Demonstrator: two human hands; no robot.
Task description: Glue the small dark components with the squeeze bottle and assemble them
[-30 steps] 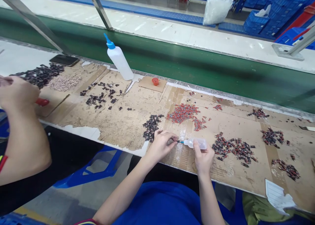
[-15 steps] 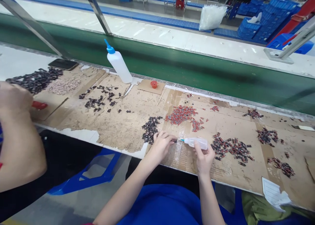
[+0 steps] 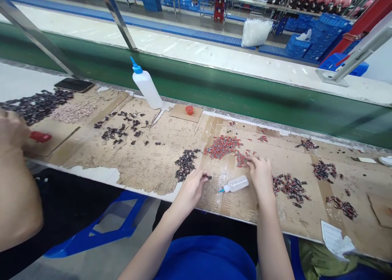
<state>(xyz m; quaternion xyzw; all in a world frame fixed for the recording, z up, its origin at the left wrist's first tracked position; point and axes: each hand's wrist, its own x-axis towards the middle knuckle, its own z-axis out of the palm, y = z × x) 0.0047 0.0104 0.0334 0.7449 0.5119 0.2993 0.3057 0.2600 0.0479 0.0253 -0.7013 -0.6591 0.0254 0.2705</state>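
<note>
Between the fingertips of my left hand (image 3: 196, 184) is a small black part (image 3: 208, 177), just right of a pile of black parts (image 3: 185, 164). My right hand (image 3: 259, 167) reaches to the edge of a small cluster of red-and-silver pieces (image 3: 241, 159); its fingertips are pinched together, and whatever they hold is too small to make out. A small clear squeeze bottle (image 3: 237, 184) with a teal needle tip lies on the cardboard between my hands. Beyond it is a larger heap of red pieces (image 3: 223, 146).
A tall white bottle (image 3: 147, 88) with a blue nozzle stands at the back. Assembled black-and-red parts (image 3: 289, 188) lie in piles to the right. At the left, a co-worker's hand (image 3: 12, 128) is near a red object (image 3: 41, 137). A phone (image 3: 74, 85) lies behind.
My right hand has let go of the small squeeze bottle, which now lies on the cardboard, and has moved up to the red pieces. My left hand still pinches the black part.
</note>
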